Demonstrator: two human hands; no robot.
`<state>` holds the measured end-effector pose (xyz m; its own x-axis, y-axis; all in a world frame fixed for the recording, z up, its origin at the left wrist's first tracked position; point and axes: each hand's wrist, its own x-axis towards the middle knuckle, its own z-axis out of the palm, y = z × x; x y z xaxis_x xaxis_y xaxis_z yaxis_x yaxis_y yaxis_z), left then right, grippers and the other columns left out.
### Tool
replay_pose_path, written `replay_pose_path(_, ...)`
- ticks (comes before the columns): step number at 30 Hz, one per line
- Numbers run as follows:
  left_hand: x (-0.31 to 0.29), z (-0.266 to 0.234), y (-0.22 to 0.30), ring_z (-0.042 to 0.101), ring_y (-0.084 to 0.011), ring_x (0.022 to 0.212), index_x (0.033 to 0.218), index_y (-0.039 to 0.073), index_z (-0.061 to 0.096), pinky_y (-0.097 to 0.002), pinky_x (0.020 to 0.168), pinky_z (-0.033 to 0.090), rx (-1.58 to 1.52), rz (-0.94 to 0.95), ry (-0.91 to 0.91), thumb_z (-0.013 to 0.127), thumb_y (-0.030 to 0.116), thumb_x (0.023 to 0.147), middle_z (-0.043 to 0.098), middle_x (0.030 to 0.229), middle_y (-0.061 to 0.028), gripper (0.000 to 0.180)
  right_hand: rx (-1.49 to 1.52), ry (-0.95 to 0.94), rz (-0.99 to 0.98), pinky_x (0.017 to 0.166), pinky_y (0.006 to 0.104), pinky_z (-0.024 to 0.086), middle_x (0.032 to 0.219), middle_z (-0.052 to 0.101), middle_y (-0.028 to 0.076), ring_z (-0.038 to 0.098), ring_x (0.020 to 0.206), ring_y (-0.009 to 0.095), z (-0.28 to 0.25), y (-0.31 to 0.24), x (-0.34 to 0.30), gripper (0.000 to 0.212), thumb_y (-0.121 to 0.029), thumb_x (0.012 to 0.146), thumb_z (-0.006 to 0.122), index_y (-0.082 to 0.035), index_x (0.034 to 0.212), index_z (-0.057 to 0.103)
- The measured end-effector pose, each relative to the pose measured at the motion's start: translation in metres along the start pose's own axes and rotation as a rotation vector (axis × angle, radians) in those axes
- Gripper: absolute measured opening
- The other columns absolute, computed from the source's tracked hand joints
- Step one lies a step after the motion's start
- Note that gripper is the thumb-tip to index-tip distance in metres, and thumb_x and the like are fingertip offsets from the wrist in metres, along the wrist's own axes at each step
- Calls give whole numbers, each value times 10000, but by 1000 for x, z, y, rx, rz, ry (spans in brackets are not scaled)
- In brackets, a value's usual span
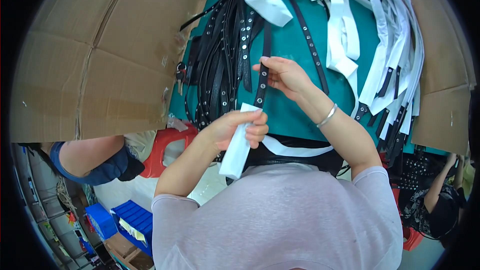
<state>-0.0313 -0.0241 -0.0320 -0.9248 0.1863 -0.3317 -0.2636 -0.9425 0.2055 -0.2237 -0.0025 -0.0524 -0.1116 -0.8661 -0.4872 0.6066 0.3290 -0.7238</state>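
Note:
My left hand (227, 131) is closed on a flat white sleeve (234, 159), the thumb lying along its upper part. The eyeleted end of a black belt (262, 84) meets the sleeve's upper edge; whether it runs inside cannot be made out. My right hand (287, 76) pinches that belt further up between thumb and fingers. To the left of the hands lies a thick bundle of black belts (220, 65) with metal eyelets. Another single eyeleted belt (311, 45) rests on the green tabletop (295, 115) to the right.
White strips (345, 35) are heaped at the far side. Sleeved belts (400, 60) hang along the right. Cardboard walls (125, 45) flank the table; keys (180, 76) lie by the left one. A red stool (162, 157) and people (90, 157) are beyond, and blue bins (132, 222) stand lower left.

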Motion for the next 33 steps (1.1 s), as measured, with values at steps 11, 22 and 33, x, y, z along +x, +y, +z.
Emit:
replay_pose_path(11, 1, 18, 41, 287, -31, 519, 703, 132, 392, -192, 497, 303, 264, 10, -81, 473, 307, 948, 294, 605, 73, 312, -12, 103, -612, 771, 217, 427, 889, 680, 96, 588, 799, 77, 33, -22, -34, 141, -176, 886, 597, -61, 805, 600)
replay_pose_path(22, 11, 7, 29, 306, -42, 540, 718, 129, 364, -201, 513, 312, 199, -18, -102, 458, 335, 946, 315, 621, 61, 322, 69, -51, -268, 857, 309, 371, 1010, 661, 58, 574, 937, 119, 3, -20, -12, 140, -248, 881, 582, -110, 904, 581)
replay_pose_path(33, -22, 1, 14, 307, -43, 556, 720, 135, 381, -196, 528, 303, 135, 11, -31, 444, 303, 962, 324, 628, 56, 302, 93, -136, -151, 801, 262, 392, 996, 655, 76, 580, 903, 124, 22, 0, 0, 203, -260, 887, 592, -79, 979, 608)
